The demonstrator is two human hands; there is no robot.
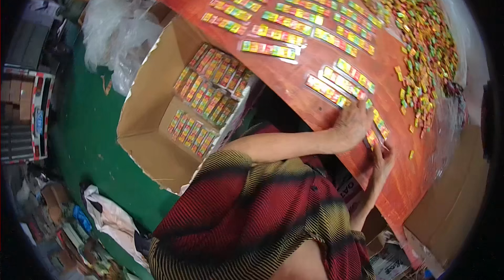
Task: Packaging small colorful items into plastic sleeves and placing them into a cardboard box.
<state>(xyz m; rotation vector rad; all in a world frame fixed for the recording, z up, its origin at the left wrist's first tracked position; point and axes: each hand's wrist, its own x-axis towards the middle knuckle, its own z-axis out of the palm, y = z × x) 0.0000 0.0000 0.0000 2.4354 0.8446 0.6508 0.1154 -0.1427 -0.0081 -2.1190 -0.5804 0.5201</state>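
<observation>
Spreading over strips of small wrapped pieces (380,124) on the red table (294,83), the left hand (350,126) sits near the right hand (384,161), which is at their near end (hands apart; I cannot tell whether fingers pinch anything). Leftward, a cardboard carton (152,88) holds packed strips (202,99).

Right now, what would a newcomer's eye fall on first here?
Probably the glittering heap of small pieces on the right of the red table, then the rows of bright strips across its far part. Left of the table, the open cardboard box, partly filled with similar strips, also stands out.
</observation>
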